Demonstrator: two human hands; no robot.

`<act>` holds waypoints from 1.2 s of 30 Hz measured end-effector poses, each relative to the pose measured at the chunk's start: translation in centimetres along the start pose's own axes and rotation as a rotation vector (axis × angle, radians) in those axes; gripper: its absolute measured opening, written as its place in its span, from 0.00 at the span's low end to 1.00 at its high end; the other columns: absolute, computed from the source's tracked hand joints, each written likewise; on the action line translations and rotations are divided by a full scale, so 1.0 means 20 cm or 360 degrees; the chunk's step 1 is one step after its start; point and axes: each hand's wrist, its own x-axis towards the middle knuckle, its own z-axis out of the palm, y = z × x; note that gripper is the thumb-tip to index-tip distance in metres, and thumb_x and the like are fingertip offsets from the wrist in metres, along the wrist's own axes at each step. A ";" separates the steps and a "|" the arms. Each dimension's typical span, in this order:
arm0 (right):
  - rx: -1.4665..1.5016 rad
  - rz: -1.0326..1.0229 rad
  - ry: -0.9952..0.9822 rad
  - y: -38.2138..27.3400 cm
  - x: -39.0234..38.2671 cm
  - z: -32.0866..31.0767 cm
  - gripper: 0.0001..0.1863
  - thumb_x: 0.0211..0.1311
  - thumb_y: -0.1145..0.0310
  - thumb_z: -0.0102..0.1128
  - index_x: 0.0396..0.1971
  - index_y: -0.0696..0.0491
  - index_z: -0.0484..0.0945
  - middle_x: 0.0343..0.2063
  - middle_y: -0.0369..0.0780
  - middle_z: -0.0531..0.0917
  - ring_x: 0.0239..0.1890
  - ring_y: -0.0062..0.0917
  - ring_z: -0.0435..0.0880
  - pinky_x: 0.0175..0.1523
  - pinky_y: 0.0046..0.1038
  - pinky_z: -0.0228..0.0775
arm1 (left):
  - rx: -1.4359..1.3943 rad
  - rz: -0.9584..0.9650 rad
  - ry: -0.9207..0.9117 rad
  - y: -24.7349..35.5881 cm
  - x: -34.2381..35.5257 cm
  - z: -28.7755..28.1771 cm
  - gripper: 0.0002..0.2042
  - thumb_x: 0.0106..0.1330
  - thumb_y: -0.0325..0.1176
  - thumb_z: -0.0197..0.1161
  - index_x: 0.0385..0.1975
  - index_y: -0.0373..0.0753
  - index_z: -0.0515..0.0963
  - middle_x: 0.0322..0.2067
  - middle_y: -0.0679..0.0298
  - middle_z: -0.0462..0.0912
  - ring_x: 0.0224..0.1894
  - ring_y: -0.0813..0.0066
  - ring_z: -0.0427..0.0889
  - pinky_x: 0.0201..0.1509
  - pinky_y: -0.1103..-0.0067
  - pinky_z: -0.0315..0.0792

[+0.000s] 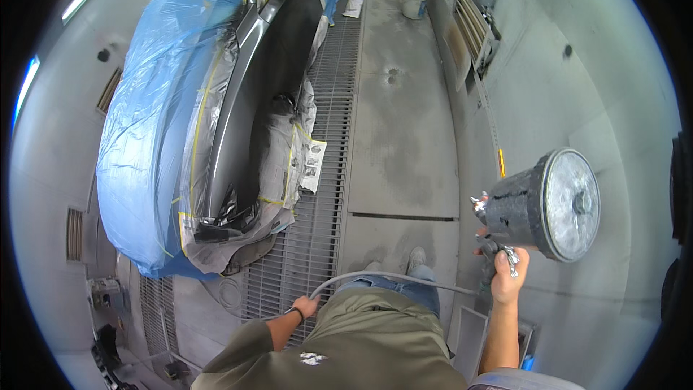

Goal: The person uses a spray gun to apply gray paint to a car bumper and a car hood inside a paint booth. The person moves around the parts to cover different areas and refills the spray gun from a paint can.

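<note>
Right hand: we see the right hand (510,278) with its fingers bent around the handle of a dark, metal-fitted spray gun (492,247); the grip is firm, but we cannot tell how far the trigger is pressed.
Cup: just above this grip there is a large, dark grey, cylindrical cup (518,206), tilted, with its round pale-grey lid (572,204) turned toward us.
Hose: a thin, flexible grey hose (390,275) passes from near the underside of the right-hand grip, in front of the waist, to the left hand; we cannot tell where it is fastened.
Left hand: to the left of the gun and lower, the left hand (307,307) is folded around the hose; a dark band (298,313) is on its wrist.
Clothing: between the two grips we see an olive-green shirt (361,336) and blue jeans (426,296).
Floor: beyond the hands lies a smooth grey floor strip (404,123), and on its left a dark slatted metal grate (328,119).
Vehicle: farther left of the gun and well apart from it, we find a long, glossy, dark grey body panel (242,90), bordered by yellow tape (199,130) and wrapped on its outer side in blue plastic sheeting (148,130).
Bucket: far ahead of the grip, a dirty pale-grey bucket (414,3) stands beside the right wall (548,72).
</note>
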 end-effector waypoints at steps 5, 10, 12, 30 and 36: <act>0.0341 0.0063 -0.0435 0.12 0.48 0.00 0.31 0.66 0.51 0.59 0.50 0.67 0.75 0.46 0.54 0.82 0.44 0.35 0.83 0.44 0.34 0.80 | -0.0225 -0.0440 0.0225 0.03 -0.43 0.28 0.32 0.68 0.59 0.53 0.39 0.29 0.84 0.33 0.50 0.88 0.45 0.58 0.87 0.50 0.67 0.77; 0.0587 0.0186 -0.0788 0.20 0.80 0.05 0.30 0.67 0.53 0.56 0.54 0.68 0.72 0.48 0.54 0.81 0.49 0.37 0.83 0.47 0.34 0.81 | -0.0533 -0.0855 0.0064 0.35 -0.93 0.56 0.28 0.68 0.56 0.54 0.38 0.30 0.83 0.33 0.51 0.88 0.43 0.56 0.87 0.48 0.67 0.77; 0.0675 0.0227 -0.0923 0.23 0.88 0.06 0.29 0.68 0.57 0.55 0.56 0.69 0.71 0.49 0.54 0.81 0.51 0.38 0.82 0.49 0.36 0.81 | -0.0575 -0.0902 0.0037 0.42 -1.02 0.58 0.28 0.68 0.56 0.54 0.38 0.30 0.83 0.33 0.51 0.88 0.42 0.56 0.87 0.47 0.66 0.77; 0.0711 0.0148 -0.0787 0.28 1.01 0.07 0.29 0.67 0.58 0.57 0.57 0.66 0.69 0.53 0.52 0.77 0.52 0.39 0.80 0.47 0.39 0.81 | -0.0864 -0.0933 -0.0004 0.58 -0.87 0.56 0.25 0.70 0.52 0.53 0.37 0.31 0.83 0.33 0.53 0.86 0.39 0.57 0.87 0.44 0.65 0.78; 0.0505 0.0058 -0.0545 0.27 1.04 0.21 0.26 0.68 0.59 0.57 0.55 0.66 0.70 0.51 0.53 0.79 0.49 0.38 0.82 0.45 0.38 0.83 | -0.1135 -0.0844 -0.0084 0.59 -0.45 0.41 0.24 0.71 0.51 0.53 0.36 0.31 0.82 0.33 0.53 0.85 0.38 0.57 0.86 0.43 0.65 0.78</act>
